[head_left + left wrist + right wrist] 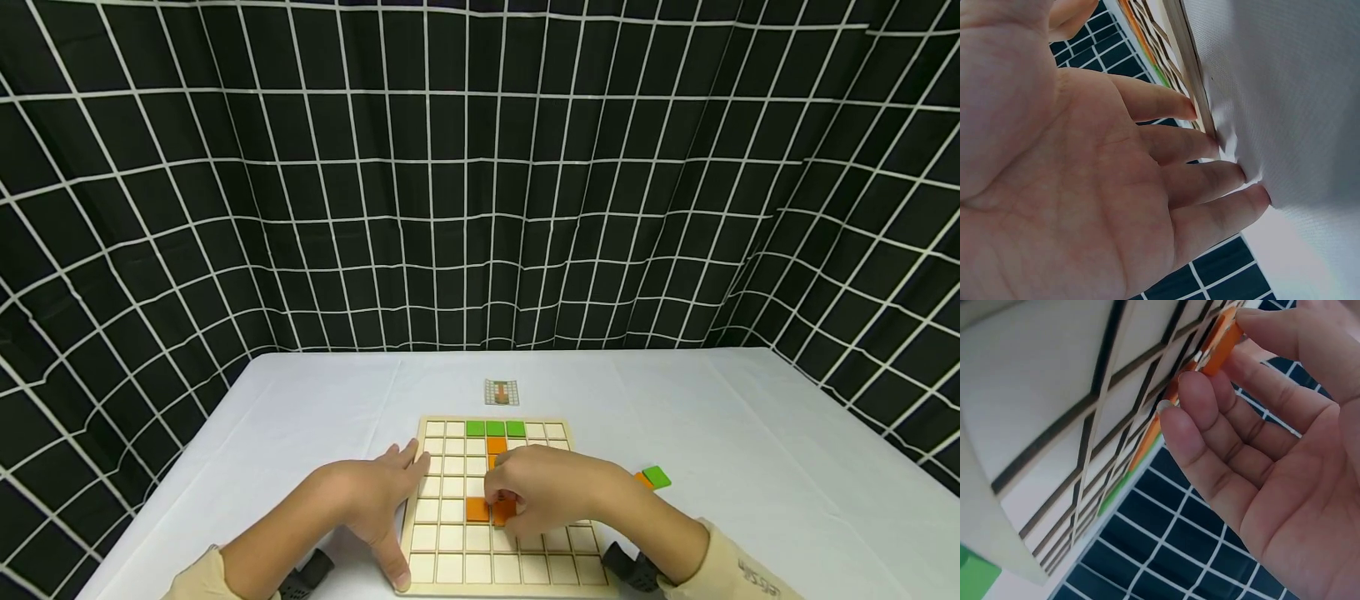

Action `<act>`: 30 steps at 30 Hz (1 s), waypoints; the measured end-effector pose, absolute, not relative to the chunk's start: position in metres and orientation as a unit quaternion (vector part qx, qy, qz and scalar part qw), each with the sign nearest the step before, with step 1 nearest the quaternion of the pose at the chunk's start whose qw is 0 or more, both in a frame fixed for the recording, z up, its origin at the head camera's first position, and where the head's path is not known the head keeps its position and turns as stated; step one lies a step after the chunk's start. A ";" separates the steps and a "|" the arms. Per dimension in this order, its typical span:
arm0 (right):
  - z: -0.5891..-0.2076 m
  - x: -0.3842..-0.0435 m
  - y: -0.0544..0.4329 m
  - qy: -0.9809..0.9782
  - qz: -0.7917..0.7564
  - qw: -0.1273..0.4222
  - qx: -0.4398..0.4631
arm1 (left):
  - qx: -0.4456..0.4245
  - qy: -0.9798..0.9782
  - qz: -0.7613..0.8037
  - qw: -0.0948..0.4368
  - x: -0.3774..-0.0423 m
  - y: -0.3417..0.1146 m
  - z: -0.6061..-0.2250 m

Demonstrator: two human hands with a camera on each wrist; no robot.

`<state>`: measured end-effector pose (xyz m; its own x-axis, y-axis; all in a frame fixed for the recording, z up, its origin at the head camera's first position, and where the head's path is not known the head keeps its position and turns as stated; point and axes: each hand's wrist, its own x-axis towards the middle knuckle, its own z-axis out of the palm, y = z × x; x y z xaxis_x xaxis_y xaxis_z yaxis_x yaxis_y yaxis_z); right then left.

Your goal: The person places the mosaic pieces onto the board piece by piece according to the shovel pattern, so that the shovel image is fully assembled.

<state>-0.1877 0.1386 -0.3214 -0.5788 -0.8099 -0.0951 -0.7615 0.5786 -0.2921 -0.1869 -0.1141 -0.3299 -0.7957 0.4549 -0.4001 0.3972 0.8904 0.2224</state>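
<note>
A pale wooden grid board (463, 568) lies on the table. Spread along its left side, my left hand (371, 500) touches the edge, thumb at the near corner. The left wrist view shows that hand's fingers (1204, 184) fairly straight, tips at the board's edge and the white cloth. Over the board's middle, my right hand (543, 487) pinches an orange square tile (1221, 347), tilted against the grid. Left of it, another orange tile (477, 509) sits in a cell. Green tiles (496, 428) fill part of the far row, with an orange tile (497, 446) below; my right hand hides part of that column.
Loose green (657, 477) and orange tiles (643, 480) lie right of the board, partly behind my right forearm. A small card with a grid pattern (501, 392) lies beyond the board. White cloth covers the table (337, 400); a black gridded curtain (480, 183) surrounds it.
</note>
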 end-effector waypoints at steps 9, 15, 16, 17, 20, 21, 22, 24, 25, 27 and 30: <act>-0.324 -0.187 0.132 0.883 -0.099 0.101 -0.447 | 0.226 0.945 0.063 0.227 -0.187 -0.114 -0.330; -0.325 -0.186 0.131 0.885 -0.094 0.095 -0.447 | 0.225 0.945 0.065 0.226 -0.186 -0.114 -0.330; -0.326 -0.186 0.131 0.885 -0.093 0.093 -0.447 | 0.225 0.945 0.065 0.226 -0.187 -0.114 -0.330; -0.326 -0.186 0.132 0.884 -0.091 0.091 -0.449 | 0.226 0.945 0.065 0.226 -0.187 -0.114 -0.330; -0.326 -0.187 0.133 0.884 -0.086 0.081 -0.453 | 0.226 0.945 0.064 0.226 -0.187 -0.114 -0.330; -0.326 -0.187 0.133 0.884 -0.083 0.075 -0.455 | 0.227 0.945 0.063 0.226 -0.187 -0.114 -0.330; -0.326 -0.187 0.134 0.883 -0.080 0.069 -0.457 | 0.227 0.945 0.062 0.226 -0.187 -0.114 -0.331; -0.326 -0.187 0.134 0.883 -0.076 0.059 -0.459 | 0.228 0.945 0.062 0.226 -0.187 -0.114 -0.331; -0.326 -0.187 0.134 0.883 -0.073 0.055 -0.460 | 0.228 0.945 0.061 0.226 -0.187 -0.114 -0.331; -0.327 -0.187 0.134 0.884 -0.068 0.047 -0.461 | 0.227 0.945 0.061 0.226 -0.187 -0.114 -0.330; -0.327 -0.188 0.134 0.885 -0.066 0.046 -0.458 | 0.226 0.945 0.061 0.227 -0.187 -0.114 -0.330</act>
